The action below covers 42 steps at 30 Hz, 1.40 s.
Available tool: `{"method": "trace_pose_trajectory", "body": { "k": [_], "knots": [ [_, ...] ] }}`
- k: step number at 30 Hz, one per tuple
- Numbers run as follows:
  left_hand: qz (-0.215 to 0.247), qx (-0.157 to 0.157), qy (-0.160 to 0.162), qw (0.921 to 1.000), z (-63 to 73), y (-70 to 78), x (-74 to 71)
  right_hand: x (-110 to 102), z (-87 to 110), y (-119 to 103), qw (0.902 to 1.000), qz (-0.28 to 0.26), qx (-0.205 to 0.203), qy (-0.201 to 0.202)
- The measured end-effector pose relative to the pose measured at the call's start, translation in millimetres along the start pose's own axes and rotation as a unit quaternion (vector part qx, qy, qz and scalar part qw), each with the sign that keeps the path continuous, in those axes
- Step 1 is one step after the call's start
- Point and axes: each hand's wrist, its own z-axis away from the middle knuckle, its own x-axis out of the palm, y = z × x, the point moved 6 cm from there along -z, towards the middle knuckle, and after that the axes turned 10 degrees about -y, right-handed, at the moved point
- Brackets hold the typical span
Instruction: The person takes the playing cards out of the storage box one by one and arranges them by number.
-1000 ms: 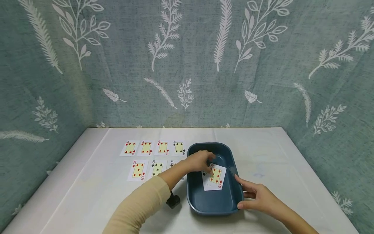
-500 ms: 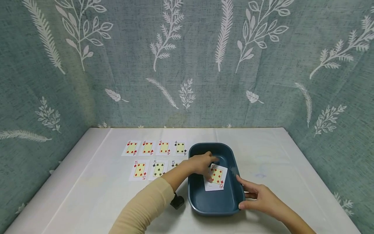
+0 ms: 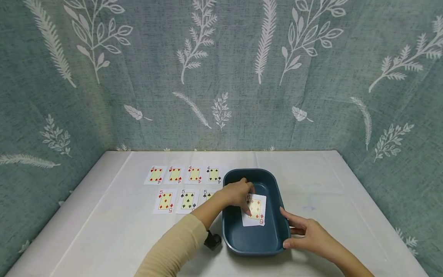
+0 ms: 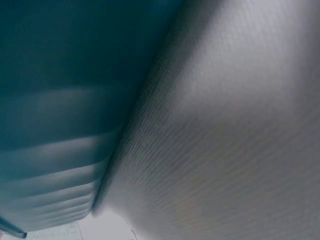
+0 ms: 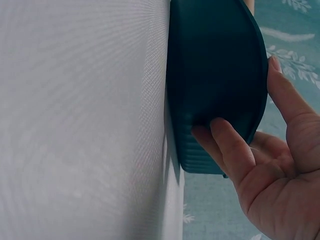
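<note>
In the head view, my left hand (image 3: pixel 238 196) reaches into a dark blue plastic tub (image 3: pixel 254 242). Its thumb lies on the face of a six of diamonds playing card (image 3: pixel 257 209), and its fingers curl at the card's far left side, pinching it. Another card edge shows just under that one. My right hand (image 3: pixel 308 234) grips the tub's right side near the front corner. From the right wrist view, the thumb of the right hand (image 5: pixel 275 175) is at the rim of the tub (image 5: pixel 220 65) and curled fingers meet its outer wall.
Left of the tub, fours (image 3: pixel 174 175) lie face up in a back row, with fives (image 3: pixel 165 201) in front, partly hidden by the left forearm. A black camera (image 3: pixel 212 241) sits at the left wrist. A white cloth (image 3: pixel 104 231) covers the table; patterned curtains (image 3: pixel 152 77) enclose it.
The six of diamonds has turned slightly straighter and its face has caught more light. My left fingers have drawn in toward the card. The right hand and tub stay put.
</note>
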Motion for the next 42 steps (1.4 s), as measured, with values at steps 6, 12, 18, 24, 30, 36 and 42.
{"method": "trace_pose_trajectory", "body": {
  "k": [6,12,18,24,30,36,42],
  "knots": [
    [0.077,0.021,0.012,0.9967,-1.7,-1.8,-1.1,-2,-0.7,0,1.0000,-0.003,0.002,-0.005],
    [0.156,0.100,0.035,0.9820,1.8,-1.4,-11.1,-3,-0.8,-1,0.9999,-0.006,0.006,-0.006],
    [0.320,0.160,0.030,0.9331,2.5,-13.1,-18.4,-4,-3.2,1,0.9999,-0.012,0.007,-0.008],
    [0.362,0.169,0.025,0.9166,2.6,-14.4,-21.0,-5,-3.1,2,0.9999,-0.011,0.005,-0.008],
    [0.346,0.162,0.032,0.9234,10.0,-13.0,-22.9,-5,-3.2,1,0.9998,-0.012,0.011,-0.006],
    [0.355,0.178,0.045,0.9168,23.6,-15.7,-24.4,-5,-2.6,1,0.9995,-0.012,0.028,-0.001],
    [0.366,0.176,0.058,0.9119,38.5,-21.1,-27.5,-4,-1.8,-1,0.9995,-0.010,0.030,0.003]
  ]
}}
